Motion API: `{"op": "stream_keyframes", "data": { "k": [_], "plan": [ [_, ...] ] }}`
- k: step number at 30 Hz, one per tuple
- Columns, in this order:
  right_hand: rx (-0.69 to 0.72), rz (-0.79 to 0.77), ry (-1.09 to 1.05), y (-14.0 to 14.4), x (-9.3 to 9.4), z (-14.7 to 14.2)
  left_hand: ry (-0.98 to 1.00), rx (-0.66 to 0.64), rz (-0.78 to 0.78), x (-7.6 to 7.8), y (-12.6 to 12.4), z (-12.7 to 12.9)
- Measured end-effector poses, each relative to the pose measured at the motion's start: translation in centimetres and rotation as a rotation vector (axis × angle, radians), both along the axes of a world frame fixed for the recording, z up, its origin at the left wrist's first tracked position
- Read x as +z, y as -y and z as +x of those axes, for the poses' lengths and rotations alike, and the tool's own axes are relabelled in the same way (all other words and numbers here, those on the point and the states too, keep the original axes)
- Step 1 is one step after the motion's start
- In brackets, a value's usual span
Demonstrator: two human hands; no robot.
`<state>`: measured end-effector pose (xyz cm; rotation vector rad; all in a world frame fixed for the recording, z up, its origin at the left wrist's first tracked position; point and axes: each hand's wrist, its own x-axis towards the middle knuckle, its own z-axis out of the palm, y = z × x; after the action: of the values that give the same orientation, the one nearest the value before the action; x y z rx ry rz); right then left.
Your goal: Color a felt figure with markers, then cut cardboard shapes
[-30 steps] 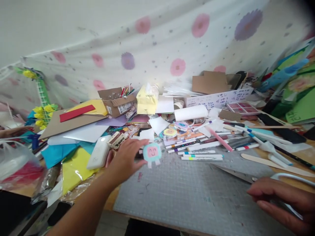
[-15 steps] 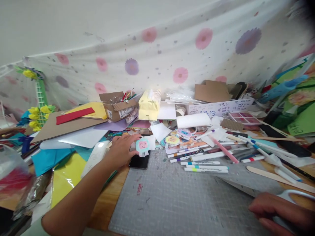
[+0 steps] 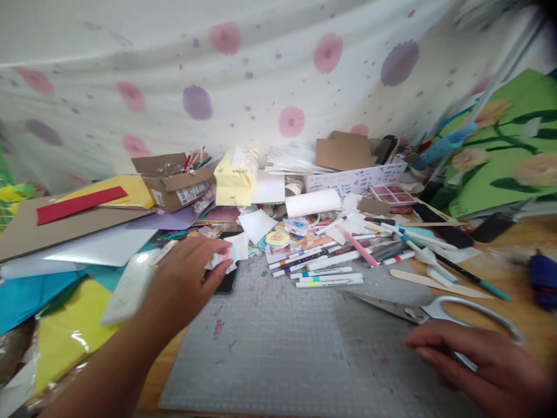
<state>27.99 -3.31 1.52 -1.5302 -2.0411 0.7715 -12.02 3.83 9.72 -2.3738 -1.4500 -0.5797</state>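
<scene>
My left hand (image 3: 185,281) is closed around a small paper cutout (image 3: 225,255) with a pink drawn face and a pale turquoise rim. The thumb and fingers cover part of it. Under that hand lies a black phone (image 3: 227,283) at the cutting mat's far left. At the lower right, my right hand (image 3: 483,360) is closed on the scissors (image 3: 409,313), its fingers at the lower handle loop, which they partly hide. The blades point left, low over the grey cutting mat (image 3: 270,348). Two other cutouts, a yellow one (image 3: 277,238) and a purple-blue one (image 3: 299,226), lie among paper scraps.
Several markers (image 3: 331,278) lie along the mat's far edge, with a wooden stick (image 3: 439,283) to their right. Behind stand a cardboard box (image 3: 178,188) and a yellow tissue pack (image 3: 236,180). Coloured sheets and a white box (image 3: 130,287) crowd the left.
The view has swung right, so the table appears shifted left. My left fingers now cover more of the cutout's face. More of the scissors shows at my right hand.
</scene>
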Motion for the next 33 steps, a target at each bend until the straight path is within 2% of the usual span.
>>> {"op": "stream_keyframes", "data": {
  "k": [1, 3, 6, 9, 12, 14, 18, 21, 24, 29, 33],
  "plan": [
    [0.017, 0.009, -0.019, 0.1, 0.6, -0.4, 0.014, -0.094, 0.002, -0.2, 0.5, 1.9],
    [0.060, 0.074, -0.047, 0.1, 1.8, -1.4, 0.044, -0.435, -0.091, -1.2, 1.6, 6.2],
    [0.120, 0.195, -0.037, 0.0, 2.8, -2.1, 0.104, -0.703, -0.115, -3.2, 2.7, 11.7],
    [0.147, 0.298, 0.035, 0.0, 2.5, -1.3, 0.142, -0.744, -0.101, -5.3, 2.8, 14.4],
    [0.143, 0.380, 0.129, -0.6, 1.7, 0.4, 0.259, -0.707, -0.102, -7.2, 2.4, 14.5],
    [0.148, 0.374, 0.205, -1.4, 1.6, 1.4, 0.339, -0.717, -0.097, -8.1, 2.2, 14.0],
    [0.244, 0.376, 0.337, -4.7, 3.3, 1.1, 0.378, -0.746, -0.086, -8.9, 2.0, 13.4],
    [0.291, 0.419, 0.356, -8.4, 5.1, -0.8, 0.429, -0.793, -0.122, -9.0, 2.0, 13.4],
    [0.352, 0.426, 0.360, -12.5, 6.2, -2.8, 0.473, -0.837, -0.162, -9.2, 2.0, 13.4],
    [0.156, 0.467, 0.443, -18.8, 6.4, -2.9, 0.454, -0.789, -0.139, -9.3, 1.9, 13.5],
    [-0.110, 0.497, 0.456, -22.1, 6.8, -1.2, 0.495, -0.798, -0.116, -9.0, 1.6, 13.4]
  ]
}}
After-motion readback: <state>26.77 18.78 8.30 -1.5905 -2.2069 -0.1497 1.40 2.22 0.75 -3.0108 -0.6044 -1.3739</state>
